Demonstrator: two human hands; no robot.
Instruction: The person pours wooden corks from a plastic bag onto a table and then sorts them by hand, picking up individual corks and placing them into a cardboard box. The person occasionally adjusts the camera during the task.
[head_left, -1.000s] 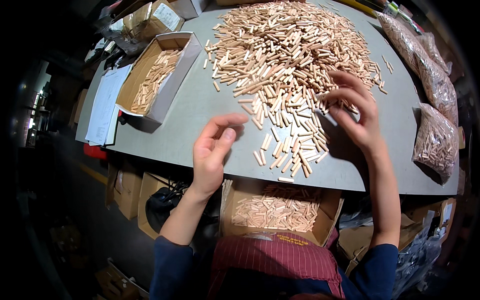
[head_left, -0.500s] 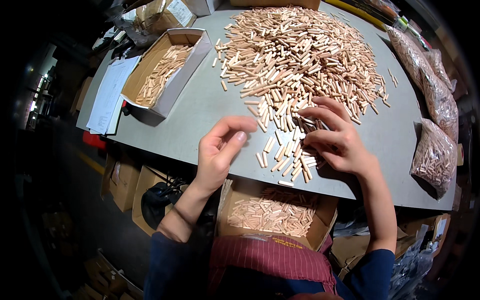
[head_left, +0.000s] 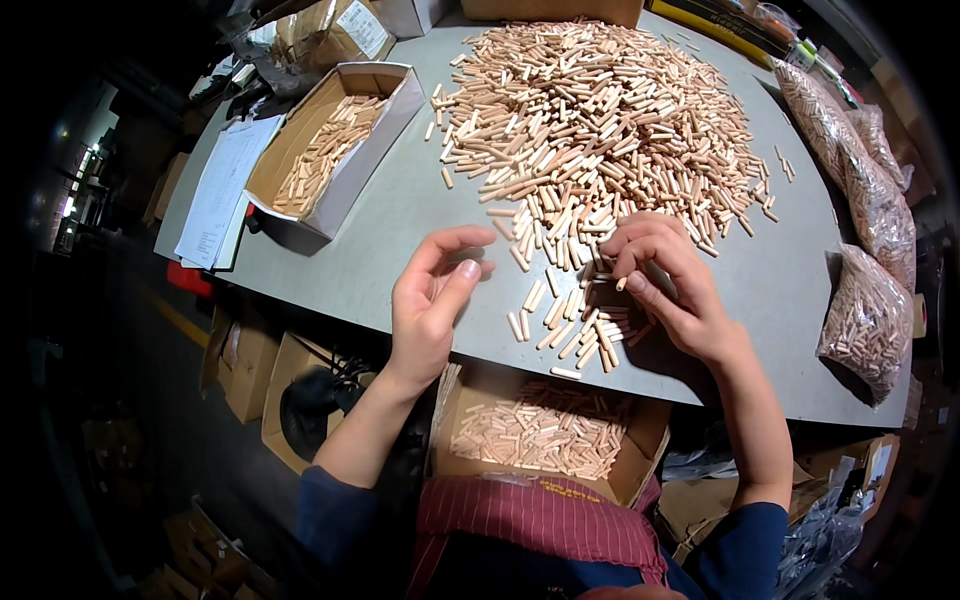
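A large pile of short wooden dowels (head_left: 600, 120) spreads over the grey table, thinning out into loose pieces toward the near edge. Above the near tip of the pile, my right hand (head_left: 668, 285) has its fingers curled, with one wooden dowel (head_left: 621, 284) pinched by thumb and fingers, its end showing. My left hand (head_left: 437, 297) hovers left of the loose dowels, its fingers apart and slightly bent, holding nothing. Below the table edge, in front of me, a cardboard box (head_left: 452, 420) contains many more dowels.
A shallow open carton (head_left: 352, 190) with some dowels stands at the table's left, beside papers (head_left: 222, 190). Clear plastic bags full of dowels (head_left: 868, 325) line the right edge. A wrapped package (head_left: 330, 32) lies at the back left. Cardboard boxes (head_left: 290, 395) sit under the table.
My right hand's fingers have drawn together, and a dowel now shows at the thumb. My left hand has shifted slightly left, away from the loose dowels.
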